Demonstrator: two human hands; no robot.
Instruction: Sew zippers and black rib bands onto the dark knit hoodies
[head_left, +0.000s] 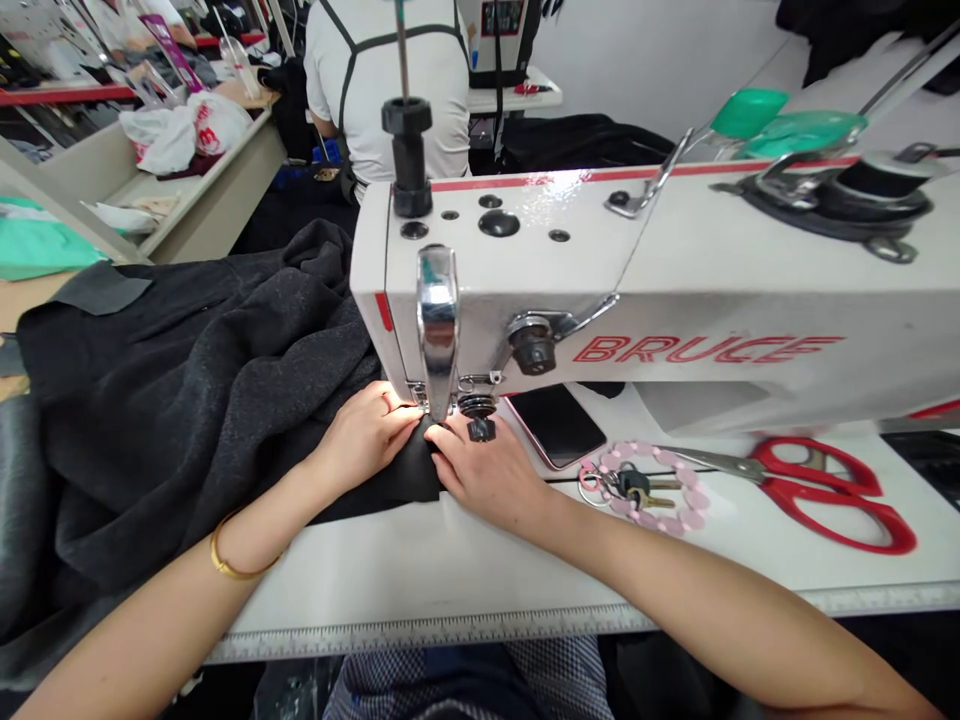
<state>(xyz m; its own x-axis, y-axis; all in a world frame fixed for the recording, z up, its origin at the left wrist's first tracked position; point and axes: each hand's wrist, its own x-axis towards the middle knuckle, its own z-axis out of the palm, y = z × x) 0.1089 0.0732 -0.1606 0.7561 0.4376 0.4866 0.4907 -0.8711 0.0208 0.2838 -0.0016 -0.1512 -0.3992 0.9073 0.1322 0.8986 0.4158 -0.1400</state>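
Note:
Dark grey and black cloth (217, 400) lies in folds over the left of the table, its edge reaching under the head of a white sewing machine (675, 270). On that edge, just left of the needle area, my left hand (367, 430) has its fingers pressed together, gripping the cloth. My right hand (487, 465) is at the cloth's right edge, below the machine's lever, with its fingertips closed on the fabric. The two hands nearly meet. The needle and presser foot are mostly hidden behind the metal lever (437, 330).
A phone (559, 425), keys on a pink beaded ring (645, 488) and red-handled scissors (817, 485) lie right of my right hand. A ruler strip (450, 630) runs along the table's front edge. Beyond the machine, a person in white (405, 100) has their back turned.

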